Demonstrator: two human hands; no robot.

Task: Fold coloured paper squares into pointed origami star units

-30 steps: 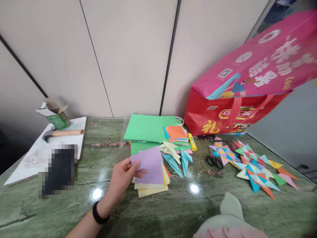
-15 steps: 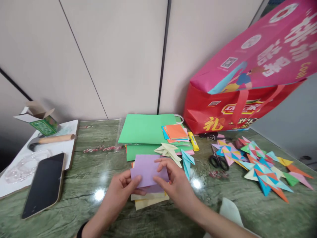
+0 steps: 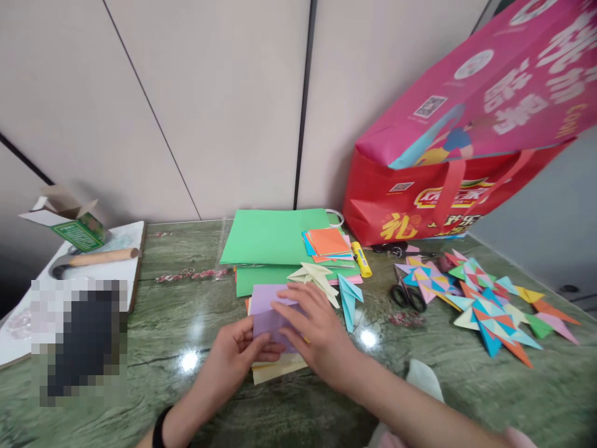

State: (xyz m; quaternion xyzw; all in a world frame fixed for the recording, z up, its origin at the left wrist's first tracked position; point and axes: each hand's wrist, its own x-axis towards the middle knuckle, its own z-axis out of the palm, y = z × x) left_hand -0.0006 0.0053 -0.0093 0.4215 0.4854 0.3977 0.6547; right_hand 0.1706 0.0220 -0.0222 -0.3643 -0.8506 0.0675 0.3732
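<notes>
My left hand [image 3: 242,345] pinches a sheet of purple paper [image 3: 265,298] at its lower left, thumb on top. My right hand [image 3: 310,323] reaches across the paper's right side with its fingers stretched and apart, covering that edge. Whether its fingertips press on the sheet I cannot tell. Under the hands lie cream and yellow papers [image 3: 280,369], partly hidden. Just beyond are a folded pale-yellow paper piece [image 3: 314,279] and a folded blue one [image 3: 349,300]. Behind them is a green paper stack [image 3: 270,239] with small orange squares [image 3: 330,241] on it.
A yellow glue stick [image 3: 360,259], black scissors [image 3: 407,295] and multicoloured folded paper stars [image 3: 497,317] lie to the right. A red bag [image 3: 373,205] stands behind. At left are a pixelated dark object [image 3: 86,342], a wooden-handled tool [image 3: 102,256] and an open box [image 3: 77,227].
My right hand has moved left over the purple paper, its fingers now extended across it. My left hand still pinches the left side. The view has shifted slightly.
</notes>
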